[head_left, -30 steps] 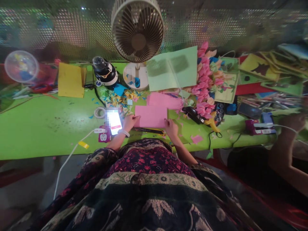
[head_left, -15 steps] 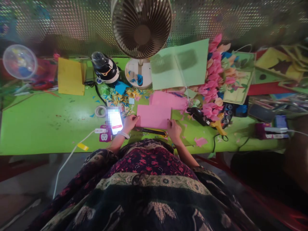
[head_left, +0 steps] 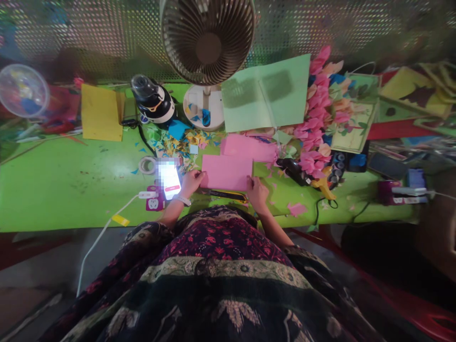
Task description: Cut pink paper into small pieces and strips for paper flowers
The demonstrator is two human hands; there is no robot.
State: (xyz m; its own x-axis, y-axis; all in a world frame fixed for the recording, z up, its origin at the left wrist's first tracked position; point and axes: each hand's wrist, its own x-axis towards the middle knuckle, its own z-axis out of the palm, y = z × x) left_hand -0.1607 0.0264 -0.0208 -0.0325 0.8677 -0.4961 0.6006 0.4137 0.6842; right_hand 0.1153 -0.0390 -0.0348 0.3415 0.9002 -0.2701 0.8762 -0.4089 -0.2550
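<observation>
A rectangle of pink paper is held between both my hands, close to the table's front edge. My left hand pinches its lower left corner, thumb and fingers closed. At the lower right corner, the fingers of my right hand are closed on the same sheet. Just below the paper lies a black and yellow utility knife, touched by neither hand. More pink paper lies behind the held sheet. Beside my left wrist a lit phone rests on the table.
A fan stands at the back by a large green sheet. Paper scraps, a tape roll and a dark bottle sit left of centre. Pink paper petals pile up at right. A white cable hangs over the front edge.
My hands and the pink paper stay almost as they were. The view has shifted slightly, so the things at the left appear a little further left.
</observation>
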